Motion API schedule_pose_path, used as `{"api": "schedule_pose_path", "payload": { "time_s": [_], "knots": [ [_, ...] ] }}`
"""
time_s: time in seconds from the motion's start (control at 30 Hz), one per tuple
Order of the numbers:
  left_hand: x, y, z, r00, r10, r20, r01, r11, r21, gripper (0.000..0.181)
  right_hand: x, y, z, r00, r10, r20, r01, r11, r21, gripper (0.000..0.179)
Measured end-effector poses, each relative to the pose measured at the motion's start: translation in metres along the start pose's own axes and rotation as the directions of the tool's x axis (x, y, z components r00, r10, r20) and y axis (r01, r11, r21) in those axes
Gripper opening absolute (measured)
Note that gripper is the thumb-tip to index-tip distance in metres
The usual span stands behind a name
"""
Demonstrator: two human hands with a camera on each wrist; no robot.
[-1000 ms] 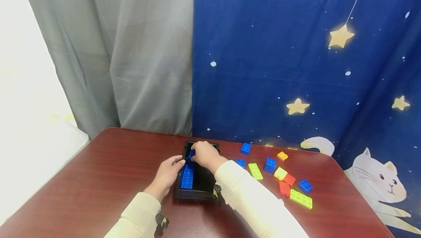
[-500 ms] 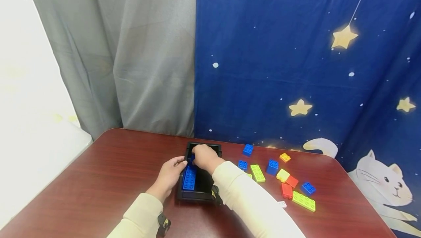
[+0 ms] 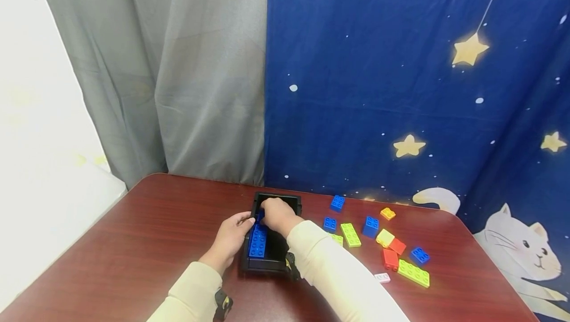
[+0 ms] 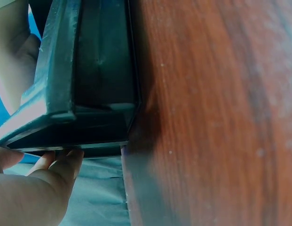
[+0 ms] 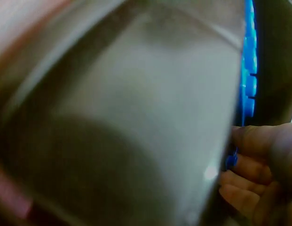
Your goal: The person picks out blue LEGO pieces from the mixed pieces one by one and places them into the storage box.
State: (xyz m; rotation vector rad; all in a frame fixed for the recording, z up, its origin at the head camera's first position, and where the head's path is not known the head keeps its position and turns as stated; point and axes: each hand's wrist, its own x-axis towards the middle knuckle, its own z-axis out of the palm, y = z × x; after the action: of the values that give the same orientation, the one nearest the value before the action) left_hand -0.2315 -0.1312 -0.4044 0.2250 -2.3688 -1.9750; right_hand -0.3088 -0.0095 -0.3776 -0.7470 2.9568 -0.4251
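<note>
A black box stands on the table, and a long blue toy brick lies studs up along its left inner side. My left hand grips the left wall of the box, thumb at the rim. In the left wrist view its fingertips press against the outside of the black wall. My right hand reaches into the far left part of the box and pinches a small blue toy brick, mostly hidden by the fingers. The blurred box wall fills most of the right wrist view.
Loose toy bricks lie on the table right of the box: a tall blue brick, a lime brick, a red brick, a pale pink piece and several others. Curtains hang behind the table's far edge.
My right hand has sunk slightly lower into the box, and the small blue brick is now more covered by it. The left hand holds its place. The head view has shifted slightly.
</note>
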Motion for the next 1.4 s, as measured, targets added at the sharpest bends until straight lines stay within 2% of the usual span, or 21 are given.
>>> {"api": "schedule_pose_path", "payload": {
  "time_s": [0.3,0.67,0.9,1.4],
  "knots": [
    [-0.0002,0.0021,0.0007,1.0,0.007,0.006,-0.007,1.0,0.001,0.04,-0.0002,0.0007,0.0001,1.0,-0.031,-0.003,0.031,1.0,-0.007,0.007],
    [-0.0016,0.0036,0.0003,1.0,0.004,0.003,-0.004,1.0,0.014,0.04,0.0,-0.0001,0.0016,0.999,-0.048,0.026,0.048,0.999,-0.018,0.008],
    [-0.0028,0.0043,0.0003,1.0,0.007,0.007,-0.007,1.0,-0.003,0.04,-0.0015,-0.0025,0.0006,0.999,-0.023,0.039,0.023,1.0,-0.002,0.01],
    [-0.0036,0.0012,-0.0018,1.0,0.007,-0.001,-0.007,1.0,0.023,0.042,-0.0056,-0.0057,0.0023,0.998,0.008,0.067,-0.009,1.0,0.024,0.013]
  ]
}}
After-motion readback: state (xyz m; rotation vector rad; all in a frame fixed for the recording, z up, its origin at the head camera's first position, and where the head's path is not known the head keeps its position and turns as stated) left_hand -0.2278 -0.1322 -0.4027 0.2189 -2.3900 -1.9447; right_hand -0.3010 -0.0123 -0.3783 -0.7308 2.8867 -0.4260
